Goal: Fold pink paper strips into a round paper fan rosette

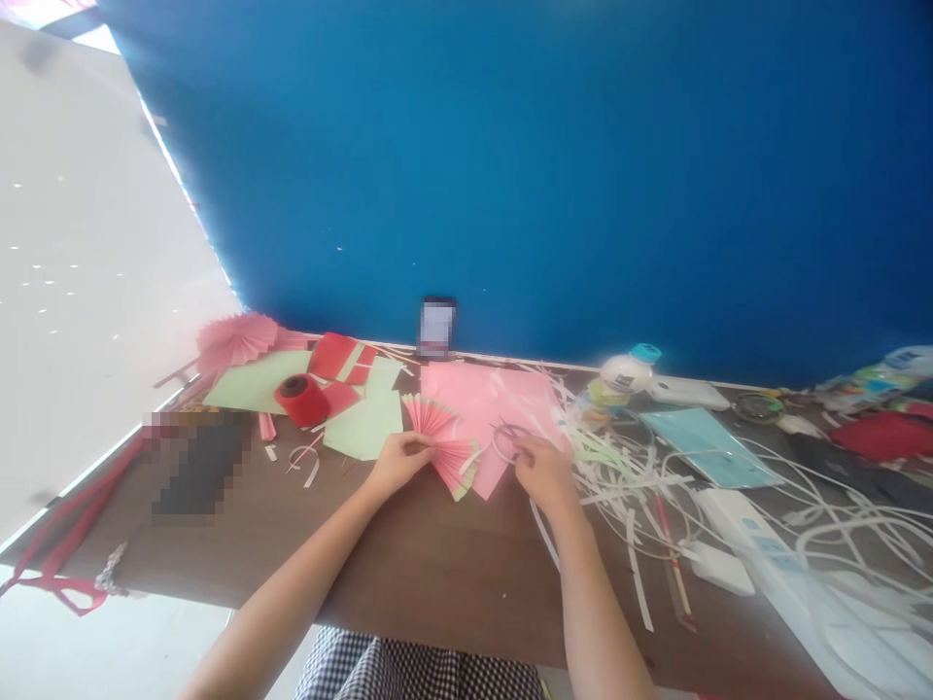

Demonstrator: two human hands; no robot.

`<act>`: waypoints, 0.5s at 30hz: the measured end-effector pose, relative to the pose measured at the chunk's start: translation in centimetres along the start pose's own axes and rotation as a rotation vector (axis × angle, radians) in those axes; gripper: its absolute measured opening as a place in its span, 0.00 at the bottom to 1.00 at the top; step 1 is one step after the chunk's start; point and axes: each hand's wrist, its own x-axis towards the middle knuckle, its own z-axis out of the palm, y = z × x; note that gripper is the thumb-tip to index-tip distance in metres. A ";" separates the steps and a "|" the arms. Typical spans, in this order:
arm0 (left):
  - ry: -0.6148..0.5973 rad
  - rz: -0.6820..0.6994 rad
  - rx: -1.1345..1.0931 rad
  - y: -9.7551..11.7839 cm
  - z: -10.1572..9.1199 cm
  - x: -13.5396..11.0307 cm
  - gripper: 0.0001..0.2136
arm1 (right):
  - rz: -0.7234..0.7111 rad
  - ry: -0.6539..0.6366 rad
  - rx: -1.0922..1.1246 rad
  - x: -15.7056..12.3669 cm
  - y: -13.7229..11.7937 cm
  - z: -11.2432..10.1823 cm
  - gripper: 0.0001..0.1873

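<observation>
My left hand (397, 459) pinches the near corner of a pink pleated paper fan (441, 437) that lies spread on the brown table (437, 564). My right hand (540, 469) is closed beside the fan, on a thin loop of white string or wire (502, 437); what its fingers grip is too small to make out. A flat pink paper sheet (496, 403) lies under and behind both hands.
A red tape roll (300, 399), green sheets (364, 420) and red paper lie left of the fan. A finished pink rosette (234, 340) sits far left. A phone (436, 327) leans on the blue wall. White paper strips (627, 476), a glue bottle (619, 379) and cables lie at the right.
</observation>
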 end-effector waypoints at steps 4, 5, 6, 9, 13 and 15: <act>-0.013 0.106 0.137 0.0 0.3 -0.3 0.06 | -0.108 0.016 0.036 0.3 -1.0 0.3 0.15; -0.003 0.157 0.205 0.0 0.4 -0.5 0.06 | -0.151 0.002 0.035 0.4 -1.1 0.7 0.15; 0.008 0.213 0.282 0.0 0.6 -0.7 0.07 | -0.185 -0.009 0.028 0.5 -1.1 1.1 0.15; 0.019 0.356 0.494 0.3 1.4 -1.3 0.10 | -0.192 -0.002 0.010 0.6 -1.2 2.5 0.16; 0.026 0.390 0.640 1.5 3.1 -1.0 0.11 | -0.137 0.122 0.031 0.5 -1.2 3.1 0.17; 0.024 0.395 0.685 2.5 4.4 -0.3 0.10 | -0.132 0.231 0.079 0.3 -1.3 2.6 0.15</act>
